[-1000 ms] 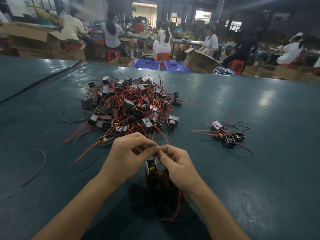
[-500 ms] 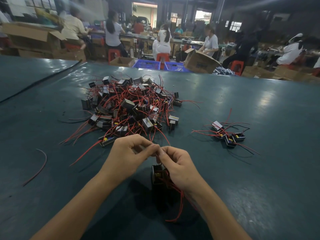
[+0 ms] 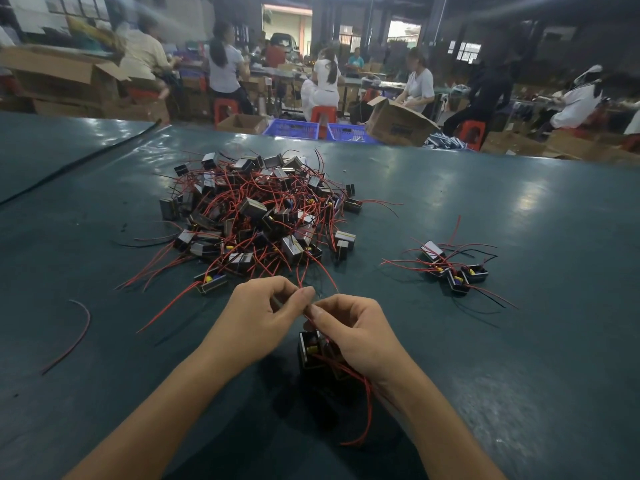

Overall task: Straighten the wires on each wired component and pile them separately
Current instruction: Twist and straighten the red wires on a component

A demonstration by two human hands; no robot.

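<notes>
Your hands meet at lower centre of the frame. Your left hand (image 3: 263,317) pinches a red wire (image 3: 307,316) between thumb and forefinger, and your right hand (image 3: 353,330) pinches the same wire just beside it, fingertips almost touching. Holding it this close together looks meant for drawing the kink out a little at a time.

The wired component (image 3: 311,351) it belongs to, a small black block with a yellow part inside, sits tucked under your right fingers. I cannot tell whether it hangs from the wire or rests on the table (image 3: 519,375). A trailing lead (image 3: 367,410) curls down past your right wrist toward the bottom of the frame, bent and not yet dealt with.

Straight above your hands, at centre, lies the large heap (image 3: 263,216) of tangled components. Its nearest red ends reach almost to your knuckles, so a sweep forward could snag them.

To the right of centre sits the small pile (image 3: 453,271), well apart from the heap. By my reading, that is where this piece belongs once straight, and the path to it across the table is bare.

A loose red wire (image 3: 74,334) lies alone at lower left, and a black cable (image 3: 79,164) runs across the upper left. Neither is near your hands.
</notes>
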